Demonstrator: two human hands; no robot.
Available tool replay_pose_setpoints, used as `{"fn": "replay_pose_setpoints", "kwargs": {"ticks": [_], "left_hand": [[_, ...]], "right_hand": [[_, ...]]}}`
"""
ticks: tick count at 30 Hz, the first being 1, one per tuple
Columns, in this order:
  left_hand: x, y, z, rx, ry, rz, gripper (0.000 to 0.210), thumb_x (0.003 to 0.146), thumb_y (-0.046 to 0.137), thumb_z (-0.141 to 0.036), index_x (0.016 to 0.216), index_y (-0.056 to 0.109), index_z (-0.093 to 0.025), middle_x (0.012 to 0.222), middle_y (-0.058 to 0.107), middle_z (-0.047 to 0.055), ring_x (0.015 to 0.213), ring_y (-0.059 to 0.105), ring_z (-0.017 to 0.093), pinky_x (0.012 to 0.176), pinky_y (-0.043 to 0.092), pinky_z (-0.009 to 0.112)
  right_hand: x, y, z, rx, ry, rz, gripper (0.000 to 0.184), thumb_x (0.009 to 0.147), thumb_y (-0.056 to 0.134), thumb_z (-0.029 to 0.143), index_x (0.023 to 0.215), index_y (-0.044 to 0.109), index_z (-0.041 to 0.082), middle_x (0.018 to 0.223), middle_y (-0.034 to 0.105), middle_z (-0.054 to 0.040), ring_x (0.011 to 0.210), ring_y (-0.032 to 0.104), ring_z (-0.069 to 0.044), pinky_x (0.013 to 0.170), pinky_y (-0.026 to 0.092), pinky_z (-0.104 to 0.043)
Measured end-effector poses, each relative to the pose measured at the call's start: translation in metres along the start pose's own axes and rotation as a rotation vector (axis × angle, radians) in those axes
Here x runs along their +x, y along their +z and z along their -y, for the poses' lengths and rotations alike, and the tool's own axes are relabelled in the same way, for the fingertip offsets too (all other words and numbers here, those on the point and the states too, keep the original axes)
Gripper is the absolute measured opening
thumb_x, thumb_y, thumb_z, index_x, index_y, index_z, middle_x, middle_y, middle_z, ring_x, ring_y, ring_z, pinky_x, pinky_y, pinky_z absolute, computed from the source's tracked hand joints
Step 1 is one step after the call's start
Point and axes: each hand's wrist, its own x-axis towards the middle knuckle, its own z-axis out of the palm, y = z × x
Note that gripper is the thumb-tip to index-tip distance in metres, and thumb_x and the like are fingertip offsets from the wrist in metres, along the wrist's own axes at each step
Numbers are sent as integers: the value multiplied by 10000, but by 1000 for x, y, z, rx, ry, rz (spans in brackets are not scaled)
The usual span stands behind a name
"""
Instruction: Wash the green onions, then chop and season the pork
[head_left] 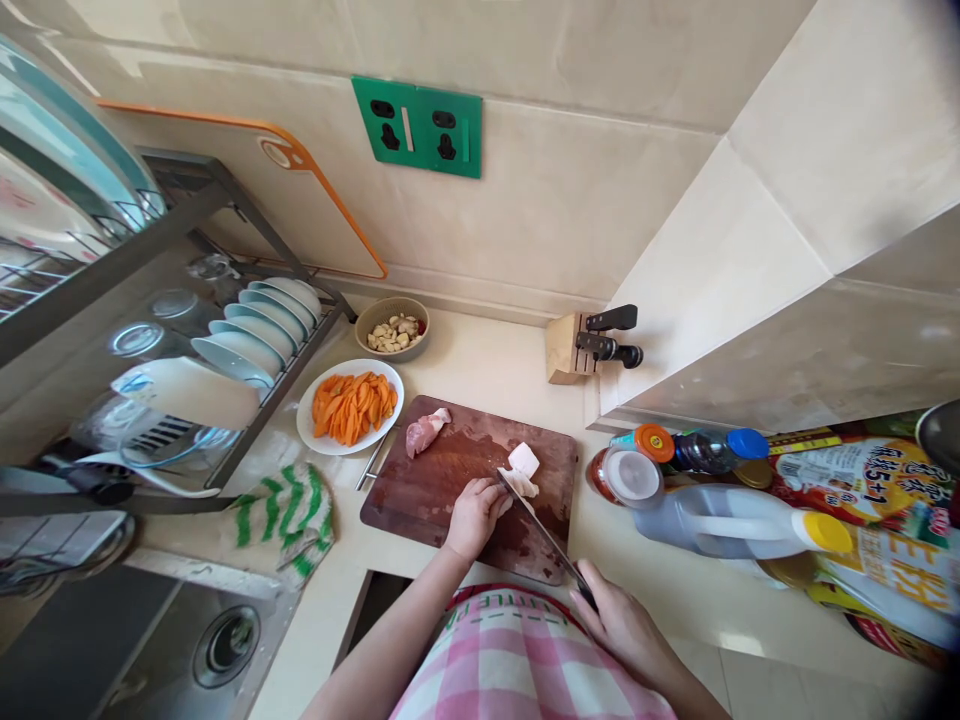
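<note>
In the head view my right hand [621,612] is closed around the black handle of a kitchen knife [541,532]. The blade slants up and left across the wooden cutting board [405,498]. Its tip end lies at a pale piece of meat [523,484]. My left hand [474,516] is closed, fingertips pressed on that piece beside the blade; its part under the fingers is hidden. Just behind it sits a white, fatty-looking block [523,460]. A pink piece of raw meat [427,432] rests at the board's far left, apart from both hands.
Left of the board stand a plate of sliced carrots [352,408], a bowl of garlic cloves [393,330], a striped cloth [289,515] and a dish rack [247,440]. A knife block [566,350] is behind; jars and a large jug [720,520] line the right. The sink [187,650] is lower left.
</note>
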Motion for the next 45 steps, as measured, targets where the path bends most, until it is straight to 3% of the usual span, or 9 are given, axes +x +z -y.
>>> {"fn": "replay_pose_setpoints", "kwargs": {"ticks": [6, 14, 19, 29, 37, 41, 45], "left_hand": [[-1, 0, 1, 6, -8, -11, 187, 864, 491, -256, 874, 671, -207, 891, 653, 41, 838, 571, 163, 777, 491, 295], [-6, -1, 3, 5, -26, -27, 195, 868, 478, -243, 850, 667, -199, 878, 633, 47, 836, 572, 160, 775, 492, 292], [-4, -2, 2, 12, -18, -1, 192, 867, 477, -236, 872, 667, -202, 892, 634, 48, 845, 570, 160, 774, 491, 290], [-2, -2, 3, -4, -1, -4, 184, 858, 495, -245, 866, 677, -219, 881, 648, 37, 838, 579, 158, 775, 493, 282], [-9, -3, 4, -11, -26, -39, 195, 863, 475, -228, 848, 669, -212, 887, 639, 45, 844, 583, 161, 777, 494, 283], [-6, -2, 6, 1, -15, -9, 186, 855, 486, -211, 848, 671, -202, 886, 645, 47, 845, 587, 166, 774, 500, 287], [-4, -1, 7, 6, 5, 13, 185, 852, 490, -195, 871, 674, -204, 912, 653, 50, 862, 588, 165, 781, 501, 290]], "right_hand": [[35, 5, 27, -73, -59, -128, 288, 901, 306, 308, 1108, 472, 197, 895, 673, -90, 824, 648, -210, 655, 420, -249], [-6, 4, -15, 16, 20, 19, 321, 875, 292, 357, 1099, 462, 200, 911, 676, -87, 855, 641, -221, 684, 436, -264], [-17, 1, -15, -9, -5, 22, 264, 867, 293, 350, 1030, 464, 232, 896, 671, -71, 845, 637, -219, 683, 431, -269], [35, 3, 28, -38, -68, -112, 303, 888, 331, 314, 1134, 459, 193, 931, 670, -95, 836, 644, -214, 661, 415, -253], [-6, 0, -12, 66, -3, -15, 353, 876, 303, 368, 1138, 459, 188, 971, 662, -107, 914, 623, -223, 725, 435, -277], [-20, -11, -11, 15, -55, -3, 306, 880, 294, 368, 1083, 460, 210, 919, 659, -78, 858, 626, -208, 702, 428, -267], [-11, -11, 0, -32, -56, 6, 269, 885, 306, 328, 1062, 466, 205, 868, 665, -72, 802, 636, -209, 655, 418, -262]]}}
